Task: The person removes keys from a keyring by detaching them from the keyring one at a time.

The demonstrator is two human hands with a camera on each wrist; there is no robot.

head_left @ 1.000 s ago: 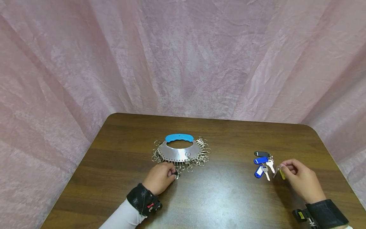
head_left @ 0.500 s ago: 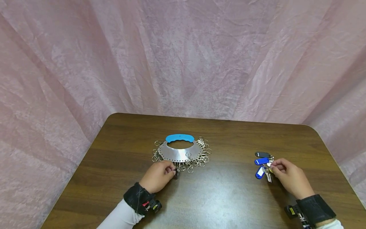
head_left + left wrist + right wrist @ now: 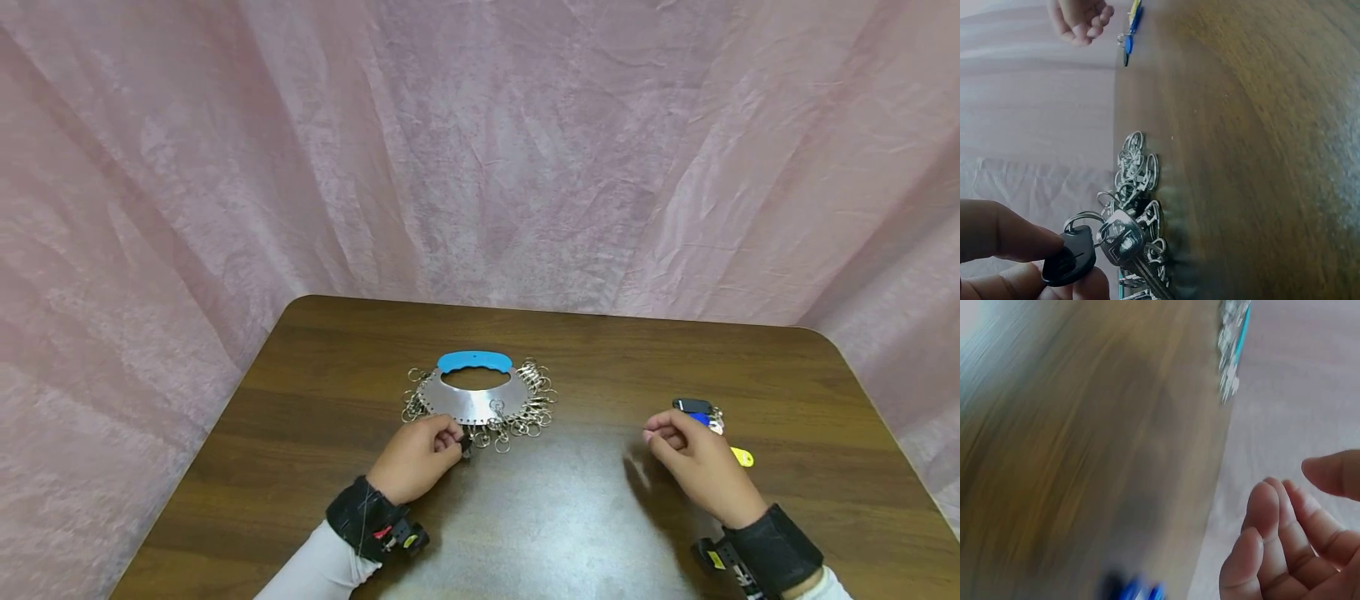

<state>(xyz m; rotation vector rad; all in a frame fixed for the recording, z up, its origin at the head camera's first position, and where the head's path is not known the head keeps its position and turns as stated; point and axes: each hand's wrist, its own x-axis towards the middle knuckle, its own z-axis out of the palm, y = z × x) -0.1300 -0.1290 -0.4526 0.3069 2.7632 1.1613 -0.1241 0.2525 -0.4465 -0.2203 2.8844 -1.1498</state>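
My left hand [image 3: 420, 457] pinches a black key tag [image 3: 1071, 257] between thumb and fingers, at the near edge of a metal key holder plate [image 3: 467, 405]. A key [image 3: 1122, 239] hangs from the tag's ring. The plate has a blue handle [image 3: 475, 361] and many clips and rings [image 3: 537, 398] along its rim. My right hand [image 3: 703, 473] is in the air to the right with fingers loosely curled and nothing in them. Behind it lie a black tag [image 3: 693, 406], a blue tag [image 3: 699, 418] and a yellow tag [image 3: 742, 457]; the hand partly hides this group.
The brown wooden table [image 3: 345, 350] has rounded far corners. A pink curtain [image 3: 525, 167] hangs behind it. Both wrists wear black straps [image 3: 772, 550] with small cameras.
My right hand has set the yellow-tagged key down beside the other tagged keys, let it go and moved left. My left hand stays at the plate's near edge with the black key tag.
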